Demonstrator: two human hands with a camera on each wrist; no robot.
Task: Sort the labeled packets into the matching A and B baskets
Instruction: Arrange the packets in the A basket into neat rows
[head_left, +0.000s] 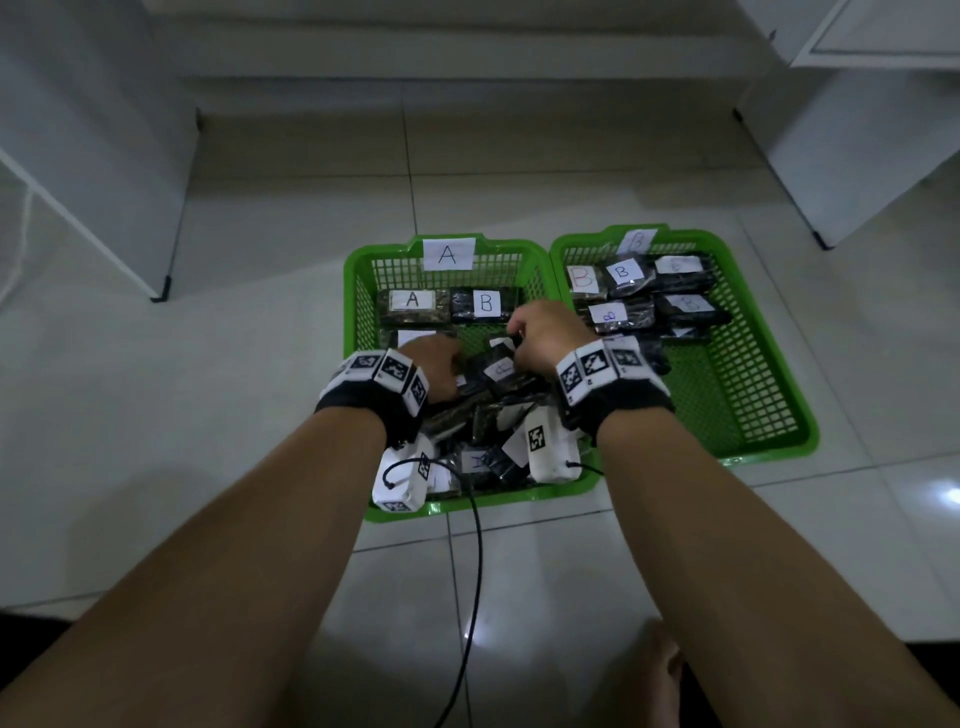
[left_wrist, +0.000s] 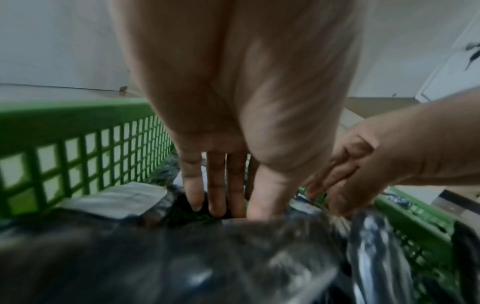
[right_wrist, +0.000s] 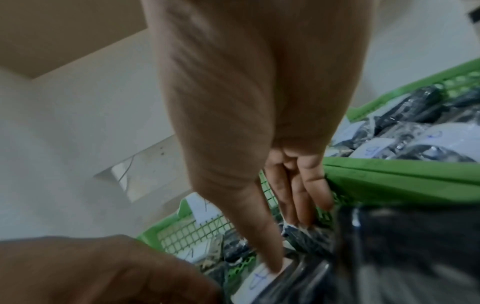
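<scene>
Two green baskets stand side by side on the floor: basket A (head_left: 358, 291) on the left, under a paper sign "A" (head_left: 448, 253), and basket B (head_left: 769, 364) on the right. Basket A holds a heap of dark packets, with an "A" packet (head_left: 413, 300) and a "B" packet (head_left: 485, 303) lying at its far end. Both hands are in basket A. My right hand (head_left: 540, 332) (right_wrist: 288, 242) pinches a dark packet (head_left: 498, 366), thumb on its white label (right_wrist: 255, 281). My left hand (head_left: 441, 364) (left_wrist: 233, 207) reaches into the heap with straight fingers. Several "B" packets (head_left: 621, 273) lie in basket B.
White cabinets stand on the tiled floor at the left (head_left: 161, 296) and right (head_left: 826, 244) of the baskets. A black cable (head_left: 475, 545) runs from my wrists toward me. A bare foot (head_left: 665, 670) shows at the bottom. The near half of basket B is bare mesh.
</scene>
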